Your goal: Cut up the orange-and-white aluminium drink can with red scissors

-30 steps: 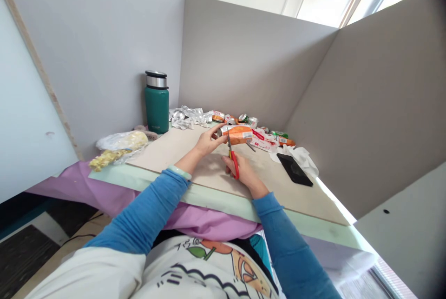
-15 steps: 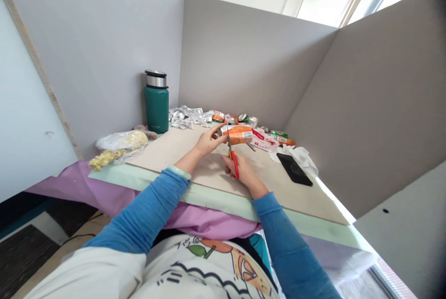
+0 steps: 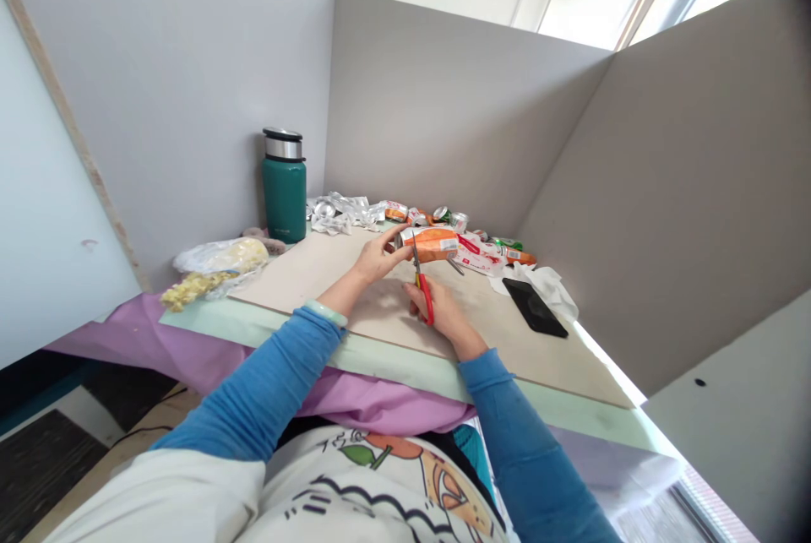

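My left hand [image 3: 378, 256] grips an orange and white drink can [image 3: 434, 243] by its left end, holding it on its side above the board. My right hand [image 3: 437, 302] is closed around the red and yellow handles of a pair of scissors [image 3: 427, 300]. The blades point up and away from me and lie against the can's near side, close to my left fingertips. Whether they have cut into the metal there I cannot tell. A thin grey metal piece [image 3: 455, 266] shows just below the can's right end.
A green bottle [image 3: 285, 197] stands at the back left, near a plastic bag [image 3: 221, 256]. Cut silver metal sheets [image 3: 345, 209] and several crushed cans [image 3: 396, 211] line the back. A black phone [image 3: 536, 306] and white tissue [image 3: 554, 290] lie right on the beige board [image 3: 557, 366].
Almost nothing differs. Both hands, the can and the scissors keep the same place, and the view has shifted very slightly.
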Demonstrator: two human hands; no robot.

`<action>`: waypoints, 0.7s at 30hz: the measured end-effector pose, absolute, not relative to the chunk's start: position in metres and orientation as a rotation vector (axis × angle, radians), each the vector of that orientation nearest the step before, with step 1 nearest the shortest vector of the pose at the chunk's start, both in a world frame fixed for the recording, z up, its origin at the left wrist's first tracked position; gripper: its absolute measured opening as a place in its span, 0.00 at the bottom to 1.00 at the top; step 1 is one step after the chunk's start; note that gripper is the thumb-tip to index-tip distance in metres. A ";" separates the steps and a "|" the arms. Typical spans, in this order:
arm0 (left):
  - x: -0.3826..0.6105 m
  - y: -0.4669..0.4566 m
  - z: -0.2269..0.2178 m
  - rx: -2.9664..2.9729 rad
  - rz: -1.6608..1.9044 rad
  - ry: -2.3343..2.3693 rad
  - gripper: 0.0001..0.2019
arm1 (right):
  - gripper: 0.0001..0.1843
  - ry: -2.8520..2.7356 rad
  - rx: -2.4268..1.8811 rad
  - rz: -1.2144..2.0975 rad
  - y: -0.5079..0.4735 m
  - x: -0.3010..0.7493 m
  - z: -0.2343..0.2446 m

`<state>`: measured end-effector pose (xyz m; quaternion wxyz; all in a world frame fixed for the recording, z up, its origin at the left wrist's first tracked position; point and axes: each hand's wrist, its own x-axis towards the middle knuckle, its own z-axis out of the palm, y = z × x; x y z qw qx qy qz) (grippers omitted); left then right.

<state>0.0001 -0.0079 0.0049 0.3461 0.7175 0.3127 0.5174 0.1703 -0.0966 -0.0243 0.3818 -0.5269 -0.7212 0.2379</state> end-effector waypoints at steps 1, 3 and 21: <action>0.000 -0.008 0.005 1.865 1.346 0.817 0.33 | 0.20 -1.839 -1.344 0.606 -0.097 0.170 -0.024; 0.000 -0.008 0.005 1.869 1.354 0.823 0.33 | 0.20 -1.835 -1.344 0.604 -0.097 0.170 -0.024; -0.001 -0.004 0.002 1.884 1.368 0.786 0.34 | 0.21 -1.823 -1.415 0.456 -0.102 0.169 -0.017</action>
